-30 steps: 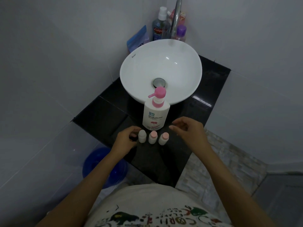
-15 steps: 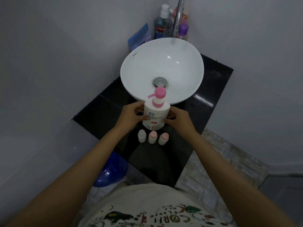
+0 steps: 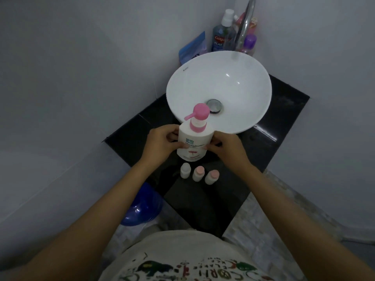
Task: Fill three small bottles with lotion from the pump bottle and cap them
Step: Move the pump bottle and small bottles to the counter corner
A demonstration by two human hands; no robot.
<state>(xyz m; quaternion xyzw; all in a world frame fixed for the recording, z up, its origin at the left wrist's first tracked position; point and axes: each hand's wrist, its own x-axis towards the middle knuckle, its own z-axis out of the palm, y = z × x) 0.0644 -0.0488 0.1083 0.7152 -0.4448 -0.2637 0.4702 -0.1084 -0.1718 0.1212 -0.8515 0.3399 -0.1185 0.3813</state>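
A white pump bottle (image 3: 193, 136) with a pink pump head stands on the black counter (image 3: 284, 118) in front of the basin. My left hand (image 3: 162, 142) grips its left side and my right hand (image 3: 227, 147) grips its right side. The pump spout points left. Three small white bottles stand in a row just in front of it: the left one (image 3: 185, 170) has a white cap, the middle one (image 3: 198, 173) and the right one (image 3: 211, 176) have pink caps. All three are capped and untouched.
A white round basin (image 3: 243, 122) with a metal drain sits behind the pump bottle, under a chrome tap (image 3: 244, 23). Toiletry bottles (image 3: 222, 35) stand in the back corner. A blue bucket (image 3: 142, 209) sits on the floor at the left. Walls close both sides.
My hands left the small bottles, moved up and closed on both sides of the pump bottle. The bottle looks slightly raised and nearer to me now.
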